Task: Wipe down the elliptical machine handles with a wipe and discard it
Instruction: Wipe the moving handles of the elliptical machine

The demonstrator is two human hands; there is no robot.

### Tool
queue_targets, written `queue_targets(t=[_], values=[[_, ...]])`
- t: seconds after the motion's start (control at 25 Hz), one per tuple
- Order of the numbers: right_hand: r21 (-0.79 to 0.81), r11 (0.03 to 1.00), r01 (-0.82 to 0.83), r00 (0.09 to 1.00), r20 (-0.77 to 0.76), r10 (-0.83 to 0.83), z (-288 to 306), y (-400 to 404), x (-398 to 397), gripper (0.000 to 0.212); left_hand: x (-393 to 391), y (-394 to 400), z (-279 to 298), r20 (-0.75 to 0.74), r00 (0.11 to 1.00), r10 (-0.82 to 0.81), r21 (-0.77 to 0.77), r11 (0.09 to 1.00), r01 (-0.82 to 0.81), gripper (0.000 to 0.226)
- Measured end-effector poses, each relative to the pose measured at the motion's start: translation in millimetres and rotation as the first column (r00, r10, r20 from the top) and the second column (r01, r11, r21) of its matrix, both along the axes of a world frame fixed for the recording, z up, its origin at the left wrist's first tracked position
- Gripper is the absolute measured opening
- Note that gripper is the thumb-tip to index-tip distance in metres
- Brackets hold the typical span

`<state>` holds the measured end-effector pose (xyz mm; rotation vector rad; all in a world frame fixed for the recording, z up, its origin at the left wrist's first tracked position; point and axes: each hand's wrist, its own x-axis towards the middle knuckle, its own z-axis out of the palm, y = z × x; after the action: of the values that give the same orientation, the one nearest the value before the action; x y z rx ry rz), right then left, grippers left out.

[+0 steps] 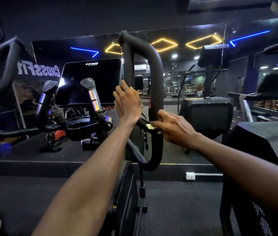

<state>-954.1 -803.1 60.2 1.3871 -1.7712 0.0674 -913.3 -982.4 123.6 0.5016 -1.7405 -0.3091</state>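
The elliptical's right handle point(155, 68) is a black padded loop rising in the middle of the head view. My left hand point(128, 103) lies against the loop's inner bar, fingers fairly straight and pointing up. My right hand point(174, 126) grips the outer bar low down and pinches a small pale wipe point(150, 126) against it. The wipe shows only as a folded scrap between thumb and fingers. The left handle loop point(0, 68) stands at the far left, untouched.
The dark console screen point(90, 80) and two short inner grips point(93, 97) sit left of my hands, above a cup holder point(78, 125). A mirror wall with neon lights lies ahead. Another black machine point(260, 150) stands close on the right.
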Motion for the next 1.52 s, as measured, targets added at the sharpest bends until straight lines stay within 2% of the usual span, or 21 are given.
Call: queue_targets(t=[0.16, 0.28, 0.4, 0.44, 0.48, 0.52, 0.56, 0.6, 0.64, 0.72, 0.8, 0.88, 0.92, 1.0, 1.08, 1.16, 1.2, 1.36, 1.44, 1.52], values=[[0.113, 0.982, -0.154, 0.982, -0.093, 0.164, -28, -11, -7, 0.008, -2, 15, -14, 0.102, 0.993, 0.062, 0.045, 0.997, -0.067, 0.06], [0.015, 0.974, -0.228, 0.972, 0.054, 0.227, -32, -17, -13, 0.01, 3, 21, -26, 0.142, 0.988, 0.064, 0.059, 0.996, -0.073, 0.065], [0.105, 0.94, -0.324, 0.945, 0.072, 0.318, -47, -8, -14, 0.011, 11, 27, -38, 0.171, 0.983, 0.068, 0.058, 0.995, -0.079, 0.065], [0.061, 0.933, -0.356, 0.93, 0.12, 0.347, -50, -2, -18, 0.011, 14, 30, -41, 0.159, 0.984, 0.084, 0.04, 0.995, -0.092, 0.062], [-0.065, 0.922, -0.381, 0.905, 0.181, 0.386, -53, 4, -21, 0.015, 16, 33, -43, 0.127, 0.986, 0.107, 0.018, 0.994, -0.11, 0.055], [-0.269, 0.886, -0.377, 0.859, 0.257, 0.444, -57, 6, -24, 0.02, 17, 36, -45, 0.078, 0.989, 0.127, -0.014, 0.992, -0.126, 0.043], [-0.487, 0.818, -0.306, 0.788, 0.352, 0.505, -61, 4, -24, 0.023, 17, 41, -45, 0.037, 0.991, 0.126, -0.046, 0.991, -0.124, 0.029], [-0.658, 0.731, -0.182, 0.691, 0.443, 0.571, -66, -1, -22, 0.024, 16, 47, -45, 0.024, 0.996, 0.089, -0.07, 0.994, -0.088, 0.018], [-0.743, 0.669, -0.02, 0.573, 0.54, 0.616, -72, -10, -15, 0.023, 13, 55, -44, 0.037, 0.999, 0.014, -0.077, 0.997, -0.011, 0.015], [-0.744, 0.618, 0.254, 0.341, 0.667, 0.662, -86, -26, 4, 0.014, 7, 68, -43, 0.042, 0.984, -0.173, -0.033, 0.984, 0.174, 0.014], [-0.679, 0.595, 0.431, 0.163, 0.707, 0.689, -83, -32, 6, 0.011, 3, 72, -42, 0.031, 0.971, -0.238, 0.005, 0.971, 0.238, 0.012], [-0.586, 0.617, 0.525, 0.013, 0.73, 0.683, -60, -35, -7, 0.016, 4, 69, -41, 0.062, 0.964, -0.259, 0.013, 0.966, 0.259, 0.011], [-0.564, 0.628, 0.536, -0.026, 0.733, 0.68, -45, -37, -13, 0.018, 4, 66, -41, 0.083, 0.957, -0.279, 0.02, 0.96, 0.278, 0.009], [-0.581, 0.651, 0.489, -0.014, 0.741, 0.672, -27, -35, -17, 0.025, 2, 63, -41, 0.109, 0.942, -0.317, 0.04, 0.948, 0.314, 0.008], [-0.523, 0.747, 0.412, 0.024, 0.825, 0.564, -36, -26, -13, 0.027, -2, 61, -43, 0.095, 0.941, -0.326, 0.046, 0.945, 0.323, 0.01], [-0.389, 0.857, 0.338, -0.058, 0.9, 0.432, -58, -18, -11, 0.025, -5, 61, -46, 0.074, 0.948, -0.308, 0.018, 0.951, 0.308, 0.011], [-0.367, 0.875, 0.317, -0.101, 0.904, 0.416, -59, -17, -15, 0.026, -6, 61, -47, 0.066, 0.953, -0.296, 0.004, 0.955, 0.296, 0.011], [-0.507, 0.805, 0.308, -0.249, 0.774, 0.583, -25, -27, -34, 0.03, -7, 62, -49, 0.063, 0.96, -0.271, 0.013, 0.963, 0.271, 0.012], [-0.456, 0.87, 0.189, -0.304, 0.815, 0.493, -29, -24, -38, 0.028, -7, 62, -48, 0.062, 0.963, -0.263, 0.036, 0.965, 0.261, 0.013], [-0.383, 0.922, 0.059, -0.321, 0.867, 0.381, -34, -23, -45, 0.031, -5, 61, -46, 0.073, 0.957, -0.28, 0.06, 0.959, 0.276, 0.014]])
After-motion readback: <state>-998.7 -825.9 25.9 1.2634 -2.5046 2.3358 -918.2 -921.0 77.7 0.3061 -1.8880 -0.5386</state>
